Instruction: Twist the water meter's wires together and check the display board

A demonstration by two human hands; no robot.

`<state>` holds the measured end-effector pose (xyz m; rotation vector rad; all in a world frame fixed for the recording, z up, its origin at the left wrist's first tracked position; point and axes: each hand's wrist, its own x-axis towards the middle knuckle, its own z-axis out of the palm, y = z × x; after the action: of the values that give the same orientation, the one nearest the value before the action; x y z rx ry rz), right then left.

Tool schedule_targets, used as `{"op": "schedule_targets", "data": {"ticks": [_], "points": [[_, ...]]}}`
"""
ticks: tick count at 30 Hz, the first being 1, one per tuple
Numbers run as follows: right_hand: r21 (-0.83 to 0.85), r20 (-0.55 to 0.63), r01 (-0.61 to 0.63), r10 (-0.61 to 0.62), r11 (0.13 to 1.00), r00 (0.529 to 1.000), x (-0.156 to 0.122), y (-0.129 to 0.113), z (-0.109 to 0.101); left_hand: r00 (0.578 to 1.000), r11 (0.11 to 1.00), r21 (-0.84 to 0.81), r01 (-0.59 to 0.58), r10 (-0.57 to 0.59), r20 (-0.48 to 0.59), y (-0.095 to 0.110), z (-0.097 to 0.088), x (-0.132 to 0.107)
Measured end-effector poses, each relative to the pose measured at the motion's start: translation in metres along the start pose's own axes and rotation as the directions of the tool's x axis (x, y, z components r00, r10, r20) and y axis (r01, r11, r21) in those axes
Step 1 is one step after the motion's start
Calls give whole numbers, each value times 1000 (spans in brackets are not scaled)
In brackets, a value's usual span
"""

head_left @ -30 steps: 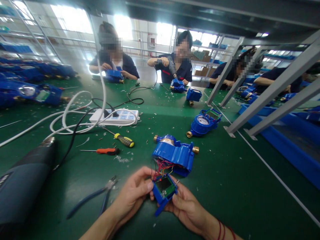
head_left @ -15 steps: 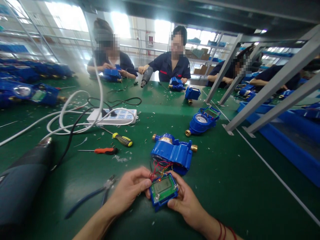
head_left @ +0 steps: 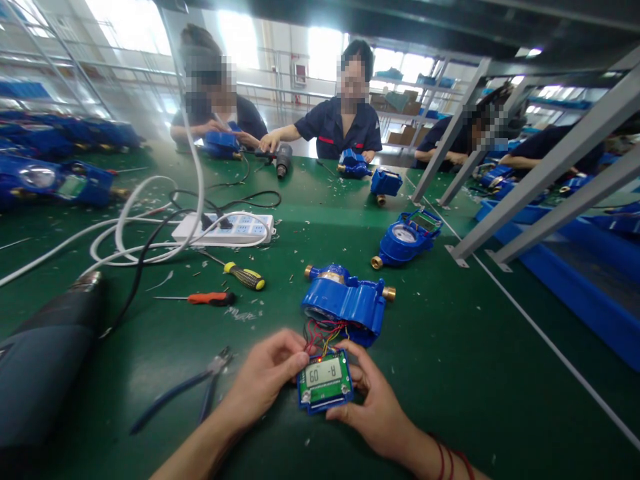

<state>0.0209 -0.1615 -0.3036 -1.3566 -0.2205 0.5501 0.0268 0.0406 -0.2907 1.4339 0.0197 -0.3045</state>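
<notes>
Between my two hands is a green circuit board with a display (head_left: 324, 379), set in a blue housing. Its screen shows dark characters that appear upside down, and a small red light glows at its top edge. My left hand (head_left: 273, 373) pinches the upper left corner. My right hand (head_left: 373, 400) grips the right side and lower corner, fingers curled. Red, yellow and black wires (head_left: 325, 333) run from the board to a blue water meter (head_left: 345, 300) with brass ends, lying on its side just beyond.
Left of my hands lie cutting pliers (head_left: 187, 387), an orange screwdriver (head_left: 210, 299), a yellow-black screwdriver (head_left: 244, 275), a power strip (head_left: 240, 230) and a heat gun (head_left: 50, 360). Another meter (head_left: 405, 237) stands right, near grey metal legs (head_left: 467, 233) and a blue tray (head_left: 565, 267). Co-workers sit opposite.
The display now shows clear dark characters, where it was faint before. The board has levelled slightly in my hands. Across the table, a co-worker has lowered a heat gun onto the tabletop.
</notes>
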Motion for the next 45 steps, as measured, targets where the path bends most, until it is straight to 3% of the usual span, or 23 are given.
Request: {"op": "schedule_targets", "data": {"ticks": [5, 11, 17, 23, 27, 31, 37, 45], "points": [[11, -27, 17, -16, 1000, 1000, -1, 2, 2, 998, 992, 124, 19, -11, -69, 2, 0, -1], [6, -47, 25, -24, 1000, 999, 0, 2, 3, 996, 980, 192, -47, 31, 87, 6, -2, -3], [-71, -41, 37, -40, 997, 998, -5, 2, 5, 989, 915, 373, -150, 136, 64, 8, -3, -2], [-3, 71, 27, -27, 1000, 997, -7, 0, 2, 999, 951, 304, -52, 53, 3, 3, 0, 1], [-13, 7, 7, -7, 1000, 1000, -5, -4, 2, 1000, 966, 258, -2, 5, -11, 0, 3, 2], [7, -31, -3, 4, 1000, 1000, -2, -7, 4, 998, 964, 266, 25, -41, 54, 0, 8, 0], [161, -51, -60, 69, 985, 996, 2, -4, 1, 992, 921, 386, -44, -5, 125, -2, 13, -5], [269, -85, -137, 165, 953, 983, 11, -4, -3, 977, 983, 183, -30, -9, 211, -4, 14, -7]]}}
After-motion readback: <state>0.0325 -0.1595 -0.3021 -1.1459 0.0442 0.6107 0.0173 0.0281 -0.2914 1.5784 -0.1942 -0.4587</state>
